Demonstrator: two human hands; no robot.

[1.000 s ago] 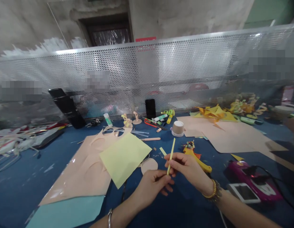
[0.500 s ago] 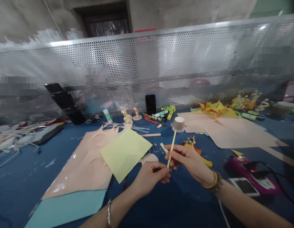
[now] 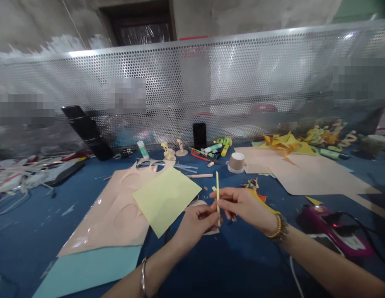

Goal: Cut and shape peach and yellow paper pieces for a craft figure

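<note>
Between my two hands stands a narrow yellow paper strip (image 3: 217, 185), nearly upright. My left hand (image 3: 200, 221) pinches its lower end. A little higher, the thumb and fingers of my right hand (image 3: 238, 205) close on the strip's middle. A square of pale yellow paper (image 3: 167, 198) lies left of my hands, over a peach sheet (image 3: 95, 219) with round cut-outs. Partly covered by my left hand is a round peach paper piece (image 3: 200, 204). Beyond the strip is a small brown paper cup (image 3: 236, 163), upside down.
A blue sheet (image 3: 89, 269) lies at the near left. Glue sticks (image 3: 213, 147), a phone (image 3: 199, 134) and small paper figures (image 3: 180, 147) line the back, before a perforated metal screen (image 3: 242, 82). On the right are peach sheets (image 3: 307, 174) and a purple power strip (image 3: 344, 231) with cables.
The yellow strip has turned from leaning right to nearly upright. My right hand has come slightly left, closer to my left hand. The view has shifted a little.
</note>
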